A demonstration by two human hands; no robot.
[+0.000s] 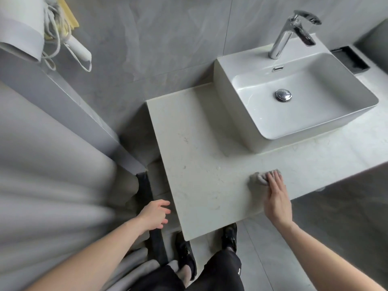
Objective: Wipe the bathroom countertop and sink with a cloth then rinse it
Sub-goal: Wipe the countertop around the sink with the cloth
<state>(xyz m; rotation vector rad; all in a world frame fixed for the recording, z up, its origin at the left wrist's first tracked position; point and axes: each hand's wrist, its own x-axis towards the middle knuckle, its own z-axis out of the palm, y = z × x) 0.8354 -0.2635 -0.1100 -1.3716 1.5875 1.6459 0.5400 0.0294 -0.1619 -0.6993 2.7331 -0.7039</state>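
Observation:
A pale stone countertop (195, 148) carries a white rectangular vessel sink (235, 114) at its back right. A chrome faucet (283, 36) stands on the sink's rear ledge, and a chrome drain plug (283, 95) sits in the basin. My right hand (277, 198) lies flat with straight fingers on a small grey cloth (257, 177), pressing it on the countertop near the front edge. My left hand (155, 214) hovers off the counter's left side with loosely spread fingers and holds nothing.
Grey tiled wall behind the counter. A white hair dryer (77, 49) with its cord hangs at the upper left. A dark recessed slot (352, 57) lies to the right of the sink. A grey curtain (52, 164) fills the left. My black shoes (186, 255) stand below the counter's corner.

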